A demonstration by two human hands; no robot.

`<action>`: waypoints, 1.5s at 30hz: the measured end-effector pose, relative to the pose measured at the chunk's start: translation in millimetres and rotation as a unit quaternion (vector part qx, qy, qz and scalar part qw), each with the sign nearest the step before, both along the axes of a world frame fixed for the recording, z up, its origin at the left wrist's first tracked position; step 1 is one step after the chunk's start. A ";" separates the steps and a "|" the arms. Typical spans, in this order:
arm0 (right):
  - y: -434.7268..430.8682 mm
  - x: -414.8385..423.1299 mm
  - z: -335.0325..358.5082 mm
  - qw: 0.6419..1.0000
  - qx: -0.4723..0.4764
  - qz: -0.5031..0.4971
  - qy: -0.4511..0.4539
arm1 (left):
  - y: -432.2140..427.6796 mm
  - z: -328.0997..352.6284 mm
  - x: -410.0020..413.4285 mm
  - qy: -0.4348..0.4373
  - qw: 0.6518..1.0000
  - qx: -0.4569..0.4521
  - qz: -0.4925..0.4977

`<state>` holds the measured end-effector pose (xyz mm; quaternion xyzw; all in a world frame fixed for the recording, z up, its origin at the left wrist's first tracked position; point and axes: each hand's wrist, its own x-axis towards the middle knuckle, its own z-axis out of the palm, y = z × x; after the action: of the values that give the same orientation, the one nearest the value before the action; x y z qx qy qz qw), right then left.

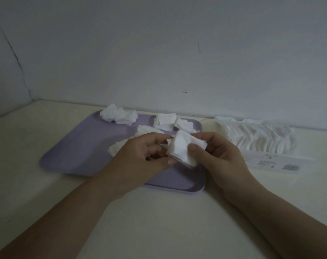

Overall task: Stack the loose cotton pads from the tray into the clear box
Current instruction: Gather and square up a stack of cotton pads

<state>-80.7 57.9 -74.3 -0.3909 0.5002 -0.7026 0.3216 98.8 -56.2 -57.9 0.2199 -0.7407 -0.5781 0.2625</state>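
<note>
A small stack of white square cotton pads (181,148) is held above the right part of the lilac tray (80,146). My right hand (218,157) grips the stack, thumb on top. My left hand (140,156) touches the stack's left edge with curled fingertips. Loose pads lie on the tray in heaps: one at the far left (118,116), one at the far right (165,121), more just behind my left hand (149,130). The clear box (258,141) lies to the right of the tray, filled with a row of pads.
The tray and box sit on a cream tabletop (159,221) against a pale wall (159,53). A printed label (275,164) shows on the box's near side. The room is dim.
</note>
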 end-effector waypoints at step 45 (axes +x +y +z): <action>2.1 4.8 -0.8 0.963 0.078 -0.112 0.233 | -5.1 6.2 4.3 0.076 0.995 0.060 0.008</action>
<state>-75.8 60.0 -75.2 -0.4591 0.6554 -0.5819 0.1450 103.1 -61.3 -51.7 0.1967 -0.6806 -0.6346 0.3088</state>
